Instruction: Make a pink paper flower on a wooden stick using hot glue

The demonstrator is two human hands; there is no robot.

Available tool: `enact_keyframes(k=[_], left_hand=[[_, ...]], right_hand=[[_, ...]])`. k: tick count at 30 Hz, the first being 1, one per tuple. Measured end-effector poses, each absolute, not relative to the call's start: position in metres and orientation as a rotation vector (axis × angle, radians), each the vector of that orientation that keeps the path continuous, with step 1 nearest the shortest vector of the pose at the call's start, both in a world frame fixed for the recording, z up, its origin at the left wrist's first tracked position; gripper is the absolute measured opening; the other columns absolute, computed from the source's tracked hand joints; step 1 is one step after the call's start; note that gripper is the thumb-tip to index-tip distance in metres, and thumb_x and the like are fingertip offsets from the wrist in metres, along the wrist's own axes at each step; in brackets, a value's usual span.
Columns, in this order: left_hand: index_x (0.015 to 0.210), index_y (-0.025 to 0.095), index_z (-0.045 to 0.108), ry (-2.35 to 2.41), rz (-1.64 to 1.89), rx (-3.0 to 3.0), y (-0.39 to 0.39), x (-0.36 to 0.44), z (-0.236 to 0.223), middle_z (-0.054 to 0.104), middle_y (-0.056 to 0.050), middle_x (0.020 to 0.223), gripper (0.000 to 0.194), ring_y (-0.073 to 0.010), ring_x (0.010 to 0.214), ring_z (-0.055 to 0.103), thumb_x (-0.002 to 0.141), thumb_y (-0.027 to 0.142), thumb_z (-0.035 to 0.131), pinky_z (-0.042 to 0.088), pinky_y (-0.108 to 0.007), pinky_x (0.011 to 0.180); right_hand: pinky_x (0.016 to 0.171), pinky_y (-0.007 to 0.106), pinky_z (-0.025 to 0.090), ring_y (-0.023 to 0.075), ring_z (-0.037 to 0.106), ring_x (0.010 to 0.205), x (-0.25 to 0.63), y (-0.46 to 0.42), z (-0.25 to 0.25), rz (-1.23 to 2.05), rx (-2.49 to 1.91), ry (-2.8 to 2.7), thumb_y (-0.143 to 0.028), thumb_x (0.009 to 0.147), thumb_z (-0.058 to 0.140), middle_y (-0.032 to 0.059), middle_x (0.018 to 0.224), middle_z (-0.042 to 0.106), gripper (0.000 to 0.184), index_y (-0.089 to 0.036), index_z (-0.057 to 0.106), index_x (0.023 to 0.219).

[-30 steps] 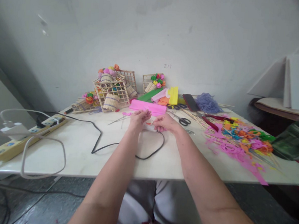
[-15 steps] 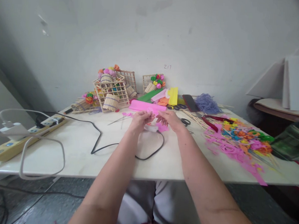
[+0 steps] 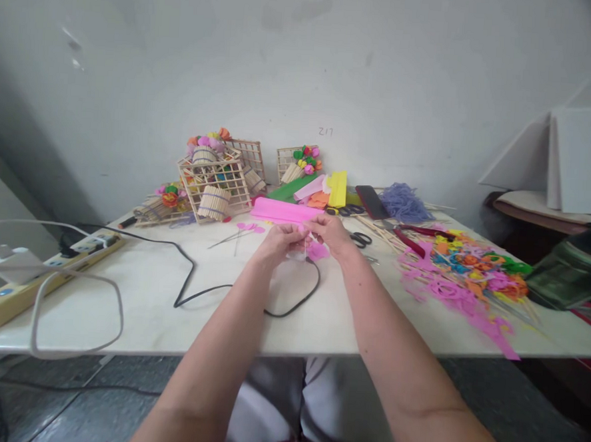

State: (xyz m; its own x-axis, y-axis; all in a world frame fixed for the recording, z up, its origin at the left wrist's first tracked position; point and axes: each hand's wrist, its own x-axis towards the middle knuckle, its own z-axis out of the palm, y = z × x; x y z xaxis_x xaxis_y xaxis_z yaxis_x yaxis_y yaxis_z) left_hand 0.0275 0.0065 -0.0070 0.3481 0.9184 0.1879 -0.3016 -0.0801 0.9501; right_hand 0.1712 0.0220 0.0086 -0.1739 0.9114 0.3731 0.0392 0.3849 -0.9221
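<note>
Over the middle of the white table, my left hand is closed, thumb and fingers pinching a small pink paper piece. My right hand meets it from the other side with its fingertips pinched at the same piece. A thin pale stem seems to hang below the fingertips; its details are too small to tell. Pink paper lies just beneath my right hand. Behind both hands rests a folded pink crepe paper strip. Pink paper petals and thin wires lie left of my left hand.
Stick frames with paper flowers stand at the back left. A black cable runs from the power strip. To the right are black scissors, red-handled pliers, a phone, purple yarn, paper scraps and a green jar.
My hands have come closer together, the right one moving in to the left at the pink piece. The whole view has shifted slightly.
</note>
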Motion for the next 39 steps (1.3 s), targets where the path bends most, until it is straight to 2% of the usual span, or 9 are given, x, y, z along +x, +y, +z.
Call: enact_keyframes(k=[6, 23, 32, 39], left_hand=[[0.064, 0.01, 0.061, 0.66, 1.155, 1.254, 0.005, 0.03, -0.006, 0.063, -0.006, 0.064, 0.023, -0.0082, 0.053, 0.055, 0.06, 0.03, 0.071, 0.044, -0.02, 0.054], [0.062, 0.01, 0.06, 0.724, 1.204, 1.246, 0.001, 0.041, -0.008, 0.062, -0.005, 0.061, 0.024, -0.0085, 0.05, 0.054, 0.059, 0.031, 0.071, 0.041, -0.02, 0.05], [0.065, 0.008, 0.064, 0.72, 1.215, 1.162, 0.002, 0.043, -0.009, 0.063, -0.006, 0.06, 0.024, -0.0106, 0.052, 0.056, 0.055, 0.027, 0.073, 0.043, -0.023, 0.053], [0.067, 0.008, 0.064, 0.686, 1.214, 1.14, 0.004, 0.042, -0.011, 0.063, -0.006, 0.061, 0.023, -0.0108, 0.053, 0.057, 0.055, 0.026, 0.073, 0.044, -0.023, 0.055]], right_hand=[[0.041, 0.021, 0.028, 0.0054, 0.035, 0.042, 0.17, 0.018, 0.013, 0.926, -0.868, -1.559, -0.034, 0.059, 0.063, -0.004, 0.049, 0.048, 0.022, -0.014, 0.055, 0.056], [0.046, 0.021, 0.032, 0.0067, 0.038, 0.047, 0.167, 0.02, 0.016, 0.828, -0.937, -1.444, -0.032, 0.058, 0.063, -0.0042, 0.049, 0.045, 0.023, -0.015, 0.048, 0.051], [0.035, 0.019, 0.022, 0.004, 0.031, 0.036, 0.169, 0.02, 0.016, 1.034, -0.987, -1.336, -0.037, 0.054, 0.067, -0.0049, 0.043, 0.043, 0.029, -0.015, 0.048, 0.052], [0.033, 0.018, 0.022, 0.0045, 0.034, 0.035, 0.169, 0.022, 0.013, 1.063, -0.979, -1.318, -0.036, 0.058, 0.065, -0.003, 0.043, 0.046, 0.027, -0.015, 0.049, 0.054]])
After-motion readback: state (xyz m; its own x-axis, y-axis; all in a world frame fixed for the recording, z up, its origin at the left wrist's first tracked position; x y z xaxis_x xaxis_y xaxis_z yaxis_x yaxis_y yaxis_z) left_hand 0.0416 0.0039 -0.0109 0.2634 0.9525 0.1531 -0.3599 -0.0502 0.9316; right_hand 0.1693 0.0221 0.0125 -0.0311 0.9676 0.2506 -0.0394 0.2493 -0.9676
